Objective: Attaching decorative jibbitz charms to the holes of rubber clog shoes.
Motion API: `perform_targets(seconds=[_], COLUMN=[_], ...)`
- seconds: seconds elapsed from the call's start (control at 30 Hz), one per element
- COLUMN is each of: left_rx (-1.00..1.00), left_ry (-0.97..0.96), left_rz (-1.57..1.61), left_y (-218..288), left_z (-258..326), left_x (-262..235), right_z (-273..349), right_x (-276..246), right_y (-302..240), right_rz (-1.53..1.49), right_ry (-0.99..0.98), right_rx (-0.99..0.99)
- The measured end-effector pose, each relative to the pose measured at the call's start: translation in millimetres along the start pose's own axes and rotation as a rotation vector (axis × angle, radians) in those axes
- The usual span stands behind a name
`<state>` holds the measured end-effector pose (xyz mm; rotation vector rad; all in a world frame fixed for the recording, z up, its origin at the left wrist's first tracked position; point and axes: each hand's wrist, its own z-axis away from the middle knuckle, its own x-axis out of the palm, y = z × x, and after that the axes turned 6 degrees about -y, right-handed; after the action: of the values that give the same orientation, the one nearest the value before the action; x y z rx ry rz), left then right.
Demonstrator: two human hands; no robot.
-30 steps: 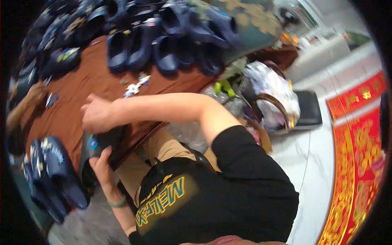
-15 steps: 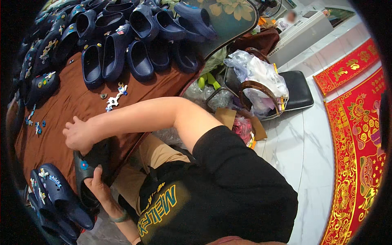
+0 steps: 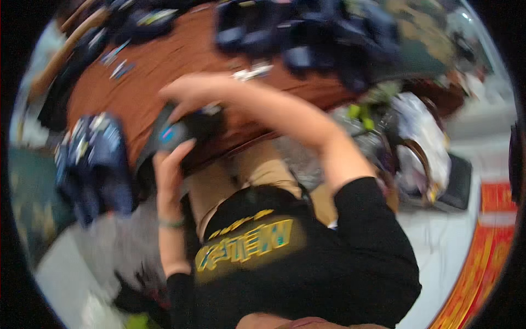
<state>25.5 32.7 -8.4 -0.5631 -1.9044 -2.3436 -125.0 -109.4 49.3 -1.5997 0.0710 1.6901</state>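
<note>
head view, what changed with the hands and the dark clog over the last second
Mostly the camera swung, blurring the picture. The left hand keeps gripping the dark clog from below at the brown table edge. The right hand stays on top, its fingers pressing by a coloured charm. The navy clog rows and pile have not moved.

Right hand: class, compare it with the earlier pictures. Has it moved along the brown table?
No. The right hand still rests on top of the dark shoe at the near edge of the brown table; only the camera view has swung.
</note>
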Motion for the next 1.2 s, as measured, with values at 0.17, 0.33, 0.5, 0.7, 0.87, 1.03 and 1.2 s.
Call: perform_targets(seconds=[0.17,0.33,0.5,0.7,0.87,1.03,1.2], left_rx=[0.125,0.056,0.011,0.002,-0.142,-0.114,-0.099], left_ry=[-0.037,0.013,-0.180,-0.185,0.171,0.165,0.156], left_rz=[0.075,0.012,0.009,-0.397,-0.133,-0.035,-0.011], left_y=[9.1,-0.1,26.5,29.8,21.7,20.2,10.2], left_z=[-5.5,-19.5,-32.0,-41.5,-51.2,-51.6,-53.1], left_x=[6.4,-13.4,-15.3,-13.9,0.1,15.9,5.5], right_z=[55.6,130.7,182.6,157.9,105.3,79.7,80.9], right_x=[-4.4,35.9,122.6,119.3,103.4,109.1,112.7], right_y=[16.6,47.2,120.8,101.1,91.7,101.4,87.9], right_rz=[-0.312,-0.655,-0.959,-0.463,-0.278,0.108,-0.021], right_ry=[0.494,0.822,0.970,0.942,0.916,0.888,1.086], right_rx=[-0.024,0.232,0.483,0.469,0.361,0.408,0.220])
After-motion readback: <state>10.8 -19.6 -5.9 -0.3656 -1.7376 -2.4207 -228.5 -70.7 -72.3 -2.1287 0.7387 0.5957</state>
